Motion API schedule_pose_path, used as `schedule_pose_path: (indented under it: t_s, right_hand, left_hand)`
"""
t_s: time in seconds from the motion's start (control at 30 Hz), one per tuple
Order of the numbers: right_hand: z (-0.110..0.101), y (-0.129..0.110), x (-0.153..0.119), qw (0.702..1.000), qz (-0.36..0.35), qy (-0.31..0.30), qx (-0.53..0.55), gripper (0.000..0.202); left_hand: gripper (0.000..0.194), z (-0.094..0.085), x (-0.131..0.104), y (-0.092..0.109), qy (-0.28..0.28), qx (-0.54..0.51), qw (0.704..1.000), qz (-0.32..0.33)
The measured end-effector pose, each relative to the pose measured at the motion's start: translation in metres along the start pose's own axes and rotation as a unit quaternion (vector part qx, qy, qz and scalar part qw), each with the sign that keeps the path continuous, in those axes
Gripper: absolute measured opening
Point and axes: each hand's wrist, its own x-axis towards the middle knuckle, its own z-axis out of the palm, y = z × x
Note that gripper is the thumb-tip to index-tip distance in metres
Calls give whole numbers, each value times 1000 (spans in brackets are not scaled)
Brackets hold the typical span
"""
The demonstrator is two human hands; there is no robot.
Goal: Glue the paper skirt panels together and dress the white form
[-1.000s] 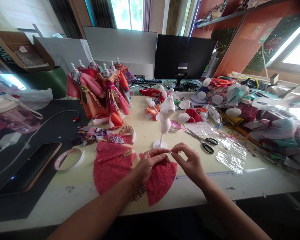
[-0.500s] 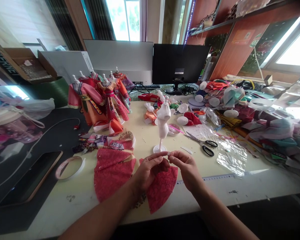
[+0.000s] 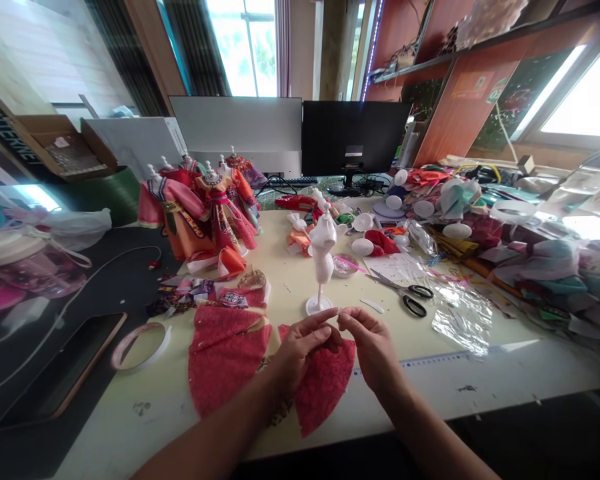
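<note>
Now the right hand is sitting nearer the person than a second ago, so a white strip is showing just beyond it, near the scissors. Its thumb and forefinger are pinching what looks like a pale bit, right at the left hand's forefinger tip. Red cloth is fanning out beneath the left hand; whether those curled fingers are gripping it, I cannot tell. Probably this shift is meaning close fingertip work at the cloth's upper end.
</note>
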Motion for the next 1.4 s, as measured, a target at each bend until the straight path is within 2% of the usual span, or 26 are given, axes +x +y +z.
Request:
schedule_pose_path:
  t_s: [0.17, 0.3, 0.4, 0.47, 0.57, 0.63, 0.7, 0.8, 0.87, 0.97, 1.07, 1.17, 1.27, 1.4]
  right_hand:
    - [1, -3, 0, 996, -53, 11, -70, 19]
    - [-1, -9, 1, 988, -113, 21, -105, 15]
    - [-5, -20, 2, 982, -154, 29, -103, 13]
    - [-6, -28, 4, 978, -174, 35, -110, 12]
    - [-7, -40, 6, 972, -191, 39, -135, 9]
    - [-6, -46, 7, 969, -194, 34, -151, 9]
    - [-6, -49, 8, 964, -203, 23, -168, 9]
    - [-7, -54, 9, 949, -238, 7, -206, 7]
    - [-8, -59, 10, 936, -264, -2, -230, 6]
    - [-8, -70, 12, 918, -300, -10, -260, 7]
    - [-3, -88, 19, 895, -337, -20, -290, 7]
    - [5, -108, 31, 871, -372, -43, -318, 6]
    - [16, -128, 44, 846, -400, -86, -343, 7]
    - [33, -143, 59, 827, -420, -121, -355, 7]
  left_hand:
    - [39, 2, 0, -4, 21, 126, 991, 44]
    - [45, 6, -6, -1, 62, 255, 961, 83]
    - [37, 11, -9, 16, 134, 367, 903, 176]
    - [27, 16, -5, 35, 183, 430, 838, 282]
    - [30, 26, 12, 65, 235, 456, 758, 402]
    - [39, 33, 28, 78, 220, 470, 730, 445]
    - [47, 40, 42, 84, 208, 477, 719, 461]
    - [42, 45, 56, 85, 216, 475, 713, 468]
    - [33, 46, 58, 85, 220, 463, 722, 465]
    - [28, 42, 57, 87, 201, 425, 765, 440]
    - [29, 36, 56, 94, 169, 386, 816, 395]
    - [34, 32, 54, 102, 140, 353, 854, 355]
    - [41, 31, 53, 107, 108, 333, 875, 335]
    - [37, 31, 53, 110, 95, 323, 884, 324]
